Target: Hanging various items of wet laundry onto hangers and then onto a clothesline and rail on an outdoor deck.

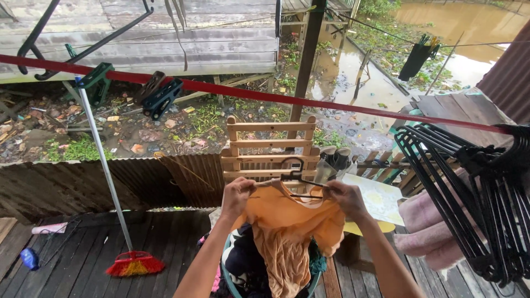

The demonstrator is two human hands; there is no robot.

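An orange shirt (290,232) hangs between my two hands, above a basket of clothes (243,265). My left hand (237,196) grips the shirt's left shoulder. At the collar, my right hand (345,197) grips the shirt's right shoulder together with a black hanger (301,179) whose hook sticks up. The red clothesline (265,95) runs across above both hands.
Many black hangers (469,187) hang bunched on the line at right. Clothes pegs (160,96) clip to the line at left. A broom (118,221) leans on the corrugated fence. A wooden rack (270,146) stands behind the shirt; pink towels (425,226) lie at right.
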